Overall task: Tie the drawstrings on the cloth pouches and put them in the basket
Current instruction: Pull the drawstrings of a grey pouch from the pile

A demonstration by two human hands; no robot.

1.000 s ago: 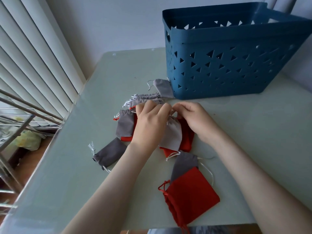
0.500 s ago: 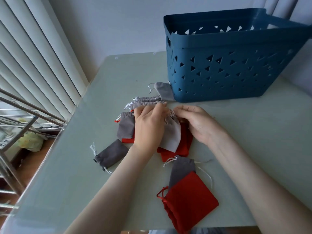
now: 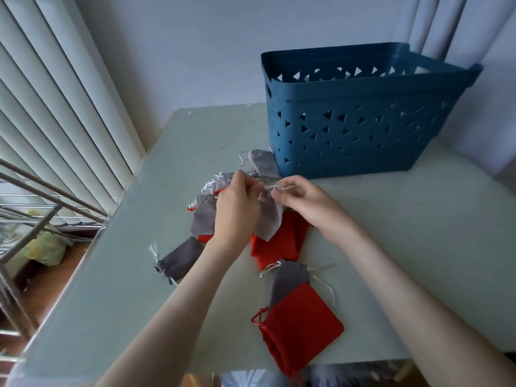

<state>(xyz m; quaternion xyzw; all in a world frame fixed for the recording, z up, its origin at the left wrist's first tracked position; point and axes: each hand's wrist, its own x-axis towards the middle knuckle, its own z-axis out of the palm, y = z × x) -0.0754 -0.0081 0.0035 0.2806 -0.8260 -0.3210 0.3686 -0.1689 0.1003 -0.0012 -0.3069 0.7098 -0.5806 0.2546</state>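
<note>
While the light grey pouch is hanging between them, the left hand and right hand are pinching its drawstring; pulling evenly outward should be cinching it. The blue basket is sitting at 1 o'clock.

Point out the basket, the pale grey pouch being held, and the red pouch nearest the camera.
basket (image 3: 349,141): head view, on its perforated front wall.
held pouch (image 3: 268,223): head view, on its lower cloth body.
near red pouch (image 3: 303,328): head view, on the middle of its cloth.
</note>
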